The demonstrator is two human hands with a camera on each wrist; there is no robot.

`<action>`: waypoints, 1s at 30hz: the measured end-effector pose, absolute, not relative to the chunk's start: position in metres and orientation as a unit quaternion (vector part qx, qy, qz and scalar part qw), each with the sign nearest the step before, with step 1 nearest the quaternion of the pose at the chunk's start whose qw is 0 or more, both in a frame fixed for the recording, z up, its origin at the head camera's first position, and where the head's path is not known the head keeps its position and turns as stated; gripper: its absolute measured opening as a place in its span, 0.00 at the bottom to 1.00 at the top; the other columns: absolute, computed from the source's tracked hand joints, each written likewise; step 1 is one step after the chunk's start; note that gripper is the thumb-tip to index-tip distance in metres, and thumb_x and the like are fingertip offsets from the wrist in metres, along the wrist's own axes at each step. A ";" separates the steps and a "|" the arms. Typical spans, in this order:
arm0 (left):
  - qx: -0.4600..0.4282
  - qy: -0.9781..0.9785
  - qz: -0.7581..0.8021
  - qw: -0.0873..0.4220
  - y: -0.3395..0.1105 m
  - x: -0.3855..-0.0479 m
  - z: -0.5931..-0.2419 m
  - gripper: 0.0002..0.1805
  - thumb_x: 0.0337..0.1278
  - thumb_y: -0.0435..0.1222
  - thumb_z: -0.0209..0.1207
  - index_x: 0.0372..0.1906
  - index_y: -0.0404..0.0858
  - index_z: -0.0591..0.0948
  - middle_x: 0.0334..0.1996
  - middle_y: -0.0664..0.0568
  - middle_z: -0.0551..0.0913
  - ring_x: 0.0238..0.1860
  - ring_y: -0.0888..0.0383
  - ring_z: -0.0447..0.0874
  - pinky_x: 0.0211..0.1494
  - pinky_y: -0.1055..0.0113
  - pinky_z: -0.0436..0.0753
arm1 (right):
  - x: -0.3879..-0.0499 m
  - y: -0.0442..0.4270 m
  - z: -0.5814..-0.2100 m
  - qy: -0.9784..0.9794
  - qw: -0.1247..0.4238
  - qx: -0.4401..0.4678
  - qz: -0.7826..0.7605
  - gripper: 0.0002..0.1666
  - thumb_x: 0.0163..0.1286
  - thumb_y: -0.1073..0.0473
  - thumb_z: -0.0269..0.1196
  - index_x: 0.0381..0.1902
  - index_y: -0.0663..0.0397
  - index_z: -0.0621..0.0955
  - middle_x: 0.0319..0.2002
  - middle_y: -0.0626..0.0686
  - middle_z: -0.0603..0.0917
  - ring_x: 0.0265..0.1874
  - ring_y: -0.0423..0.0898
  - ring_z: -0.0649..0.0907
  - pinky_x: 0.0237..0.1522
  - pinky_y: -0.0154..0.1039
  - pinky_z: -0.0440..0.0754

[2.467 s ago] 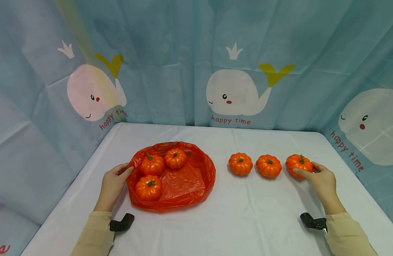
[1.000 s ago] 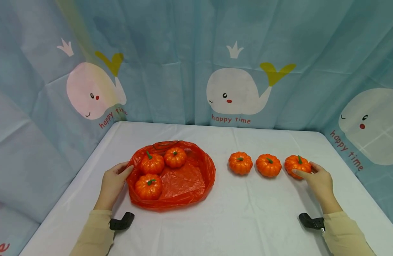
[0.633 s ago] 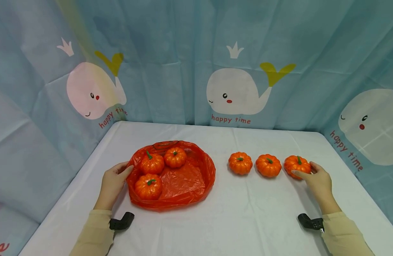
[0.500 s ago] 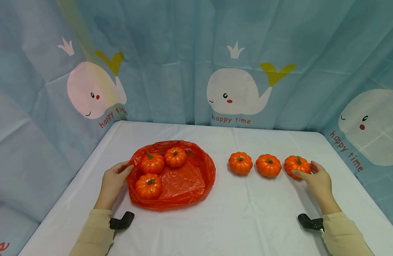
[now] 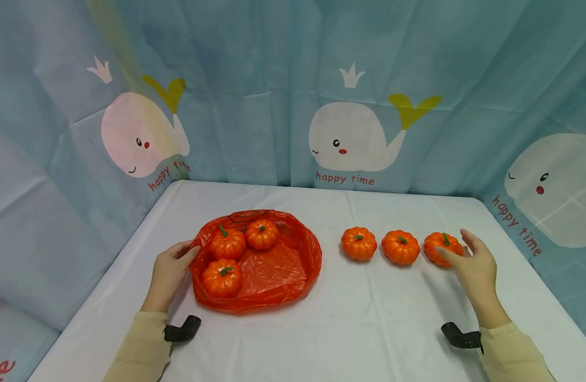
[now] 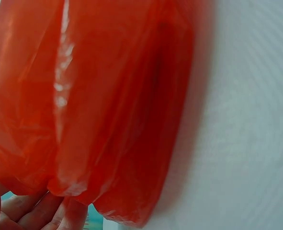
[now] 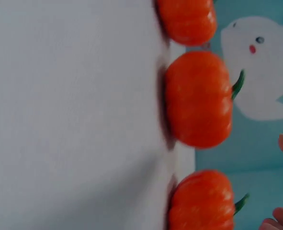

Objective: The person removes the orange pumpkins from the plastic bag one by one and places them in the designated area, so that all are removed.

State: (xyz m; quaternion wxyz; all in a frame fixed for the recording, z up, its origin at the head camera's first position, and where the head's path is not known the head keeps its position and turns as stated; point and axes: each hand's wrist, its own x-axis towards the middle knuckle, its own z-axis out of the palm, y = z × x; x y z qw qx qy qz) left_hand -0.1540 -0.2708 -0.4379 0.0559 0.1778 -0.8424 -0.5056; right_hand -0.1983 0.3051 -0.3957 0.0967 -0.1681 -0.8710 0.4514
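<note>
Releasing the rightmost pumpkin [image 5: 435, 242], the right hand [image 5: 477, 268] spreads.

The red bag [image 5: 274, 270] looks to me like thin plastic film, crinkled all over and glossy, with light catching in white streaks along its folds. The pumpkins [image 5: 359, 244] have a smooth, shiny skin over their ribs, rather like painted plastic, and their green stems [image 5: 402, 240] seem smooth too. Under them I see a white tablecloth [image 5: 321, 339], matt and faintly creased. The blue curtain [image 5: 255, 63] is smooth, thin cloth with soft folds and pressed creases. The beige sleeves [image 5: 140, 345] are matt fabric; the black wrist pieces [image 5: 183, 330] look like hard plastic.
</note>
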 end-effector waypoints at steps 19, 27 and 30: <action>0.182 -0.845 -0.501 0.049 -0.272 -0.154 -0.440 0.33 0.70 0.55 0.52 0.67 0.34 0.74 0.66 0.37 0.75 0.66 0.44 0.72 0.54 0.80 0.79 | -0.183 0.251 -0.374 -0.880 0.110 -0.050 0.460 0.46 0.64 0.54 0.71 0.75 0.59 0.64 0.73 0.62 0.67 0.72 0.59 0.68 0.63 0.35 0.70; 0.169 -0.839 -0.512 0.069 -0.271 -0.154 -0.440 0.30 0.71 0.51 0.53 0.65 0.32 0.75 0.63 0.35 0.78 0.64 0.46 0.74 0.43 0.93 0.69 | -0.185 0.219 -0.373 -0.861 0.079 0.001 0.502 0.46 0.62 0.57 0.72 0.73 0.60 0.65 0.72 0.62 0.68 0.72 0.58 0.69 0.65 0.43 0.70; 0.169 -0.840 -0.511 0.068 -0.271 -0.154 -0.439 0.30 0.71 0.51 0.53 0.65 0.32 0.75 0.63 0.35 0.77 0.64 0.45 0.74 0.42 0.93 0.68 | -0.188 0.207 -0.376 -0.858 0.070 0.014 0.508 0.44 0.61 0.58 0.73 0.72 0.60 0.67 0.72 0.61 0.68 0.72 0.58 0.69 0.65 0.45 0.71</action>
